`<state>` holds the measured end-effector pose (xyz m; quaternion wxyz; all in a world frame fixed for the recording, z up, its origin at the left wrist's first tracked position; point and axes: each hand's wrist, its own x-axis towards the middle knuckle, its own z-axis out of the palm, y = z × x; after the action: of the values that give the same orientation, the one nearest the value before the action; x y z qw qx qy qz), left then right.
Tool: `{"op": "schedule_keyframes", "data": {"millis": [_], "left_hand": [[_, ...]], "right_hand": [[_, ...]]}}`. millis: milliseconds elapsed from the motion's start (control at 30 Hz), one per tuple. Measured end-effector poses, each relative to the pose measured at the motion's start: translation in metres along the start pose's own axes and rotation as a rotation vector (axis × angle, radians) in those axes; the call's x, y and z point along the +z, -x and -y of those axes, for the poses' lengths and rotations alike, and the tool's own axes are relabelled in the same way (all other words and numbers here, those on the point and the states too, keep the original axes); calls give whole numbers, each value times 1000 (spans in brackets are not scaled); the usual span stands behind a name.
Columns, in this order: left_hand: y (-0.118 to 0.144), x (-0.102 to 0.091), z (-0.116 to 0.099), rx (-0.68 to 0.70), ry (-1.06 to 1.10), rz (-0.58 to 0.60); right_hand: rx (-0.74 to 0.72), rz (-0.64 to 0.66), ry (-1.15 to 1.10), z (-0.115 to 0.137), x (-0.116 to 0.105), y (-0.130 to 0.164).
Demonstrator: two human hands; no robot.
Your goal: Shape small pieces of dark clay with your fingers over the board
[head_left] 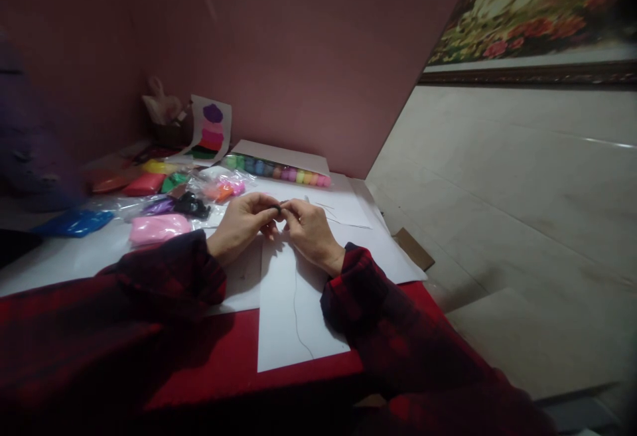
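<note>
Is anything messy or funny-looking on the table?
Mostly the clay bags: they lie scattered in a loose heap left of the hands, not lined up like the row of small tubs. The left hand and right hand pinch a tiny dark piece.

left hand (242, 222) and right hand (309, 229) fingertip to fingertip, grip seemingly pinched, forearms angled inward

No text, label, brand or number can be read on the packets, sheets or anything else.
</note>
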<state>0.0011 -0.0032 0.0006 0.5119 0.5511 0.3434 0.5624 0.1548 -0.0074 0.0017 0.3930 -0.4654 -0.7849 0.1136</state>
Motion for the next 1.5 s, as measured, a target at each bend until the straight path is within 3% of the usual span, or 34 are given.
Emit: {"op": "schedule_keyframes", "data": {"millis": [267, 467, 867, 1100, 1200, 1367, 1500], "left_hand": [[1, 0, -2, 16, -25, -55], [2, 1, -3, 8, -12, -44], [2, -1, -1, 29, 42, 29], [3, 0, -2, -7, 23, 14], [3, 0, -2, -4, 10, -19], [1, 0, -3, 73, -35, -78], [0, 0, -4, 87, -29, -94]], "right_hand": [[-6, -26, -26, -2, 2, 1], [-43, -19, -143, 0, 1, 1], [55, -93, -154, -2, 1, 1], [-15, -24, -215, -2, 1, 1], [13, 37, -331, -3, 1, -1], [265, 198, -733, -2, 0, -3], [330, 216, -865, 0, -2, -3]]}}
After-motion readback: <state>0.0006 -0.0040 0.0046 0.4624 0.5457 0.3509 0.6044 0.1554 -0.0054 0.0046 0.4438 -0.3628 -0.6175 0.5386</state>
